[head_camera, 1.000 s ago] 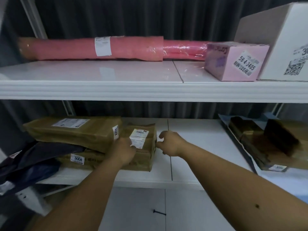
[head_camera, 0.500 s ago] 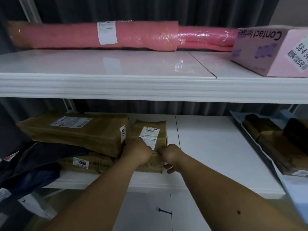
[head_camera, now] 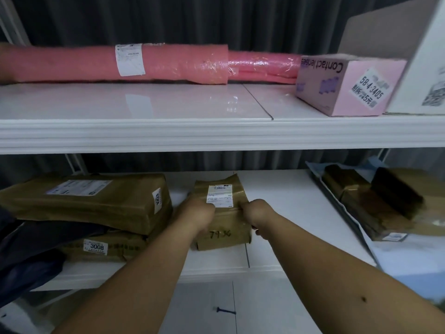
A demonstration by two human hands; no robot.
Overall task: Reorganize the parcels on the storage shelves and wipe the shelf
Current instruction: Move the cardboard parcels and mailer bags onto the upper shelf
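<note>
Two hands, left [head_camera: 198, 214] and right [head_camera: 256, 213], gripping one small brown parcel [head_camera: 222, 213] on the lower shelf [head_camera: 277, 203], long axis running front to back, label facing up. Two stacked brown parcels [head_camera: 96, 203] just left.

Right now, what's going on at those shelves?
A person grips a small brown parcel on the lower shelf with both hands, left hand and right hand on its sides. Two larger brown parcels sit stacked to its left. A pink roll and pink box lie on the upper shelf.
</note>
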